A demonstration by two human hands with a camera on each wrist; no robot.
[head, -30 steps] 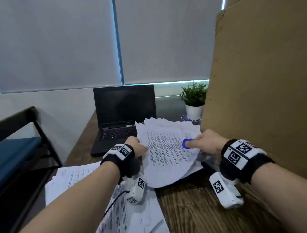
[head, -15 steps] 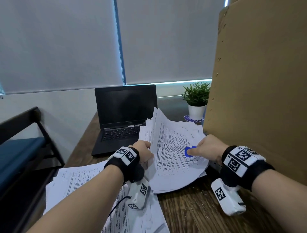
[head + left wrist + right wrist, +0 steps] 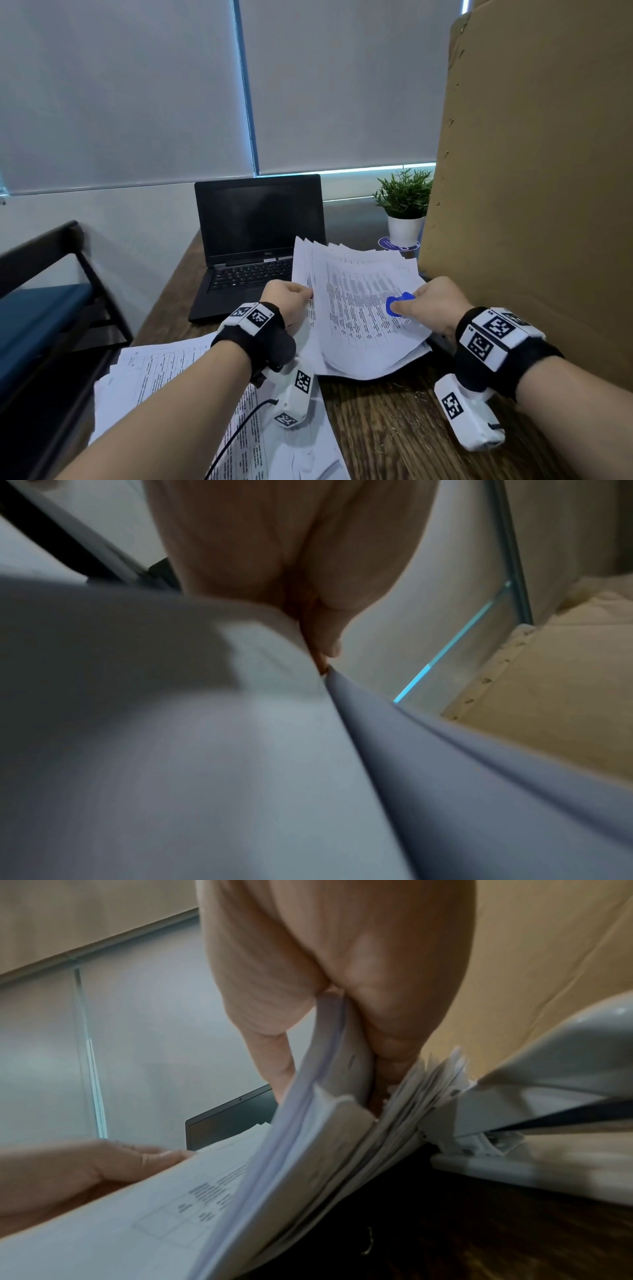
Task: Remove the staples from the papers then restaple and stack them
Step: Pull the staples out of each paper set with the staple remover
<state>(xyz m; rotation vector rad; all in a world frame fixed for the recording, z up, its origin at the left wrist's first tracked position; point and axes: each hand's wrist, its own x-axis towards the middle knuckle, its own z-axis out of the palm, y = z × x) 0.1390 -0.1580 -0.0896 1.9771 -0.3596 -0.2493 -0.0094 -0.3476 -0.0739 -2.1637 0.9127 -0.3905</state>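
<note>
The sheaf of papers [image 3: 359, 308], fanned upright half a second ago, has dropped lower at centre frame over the bench [image 3: 394, 421]. The left hand [image 3: 291, 298] pinches its left edge; the right hand [image 3: 431, 305] clamps its right side with the blue staple remover [image 3: 397, 305]. They look to be hunting the next staple.

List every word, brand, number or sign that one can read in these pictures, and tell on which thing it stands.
"DELL": below the screen of the laptop.
Held papers: printed tables, too blurred to read.
Flat papers on the table: print too small to read.
Blue round mat under the plant pot: white print, unreadable.
Wristbands: black-and-white square codes, no words.
</note>
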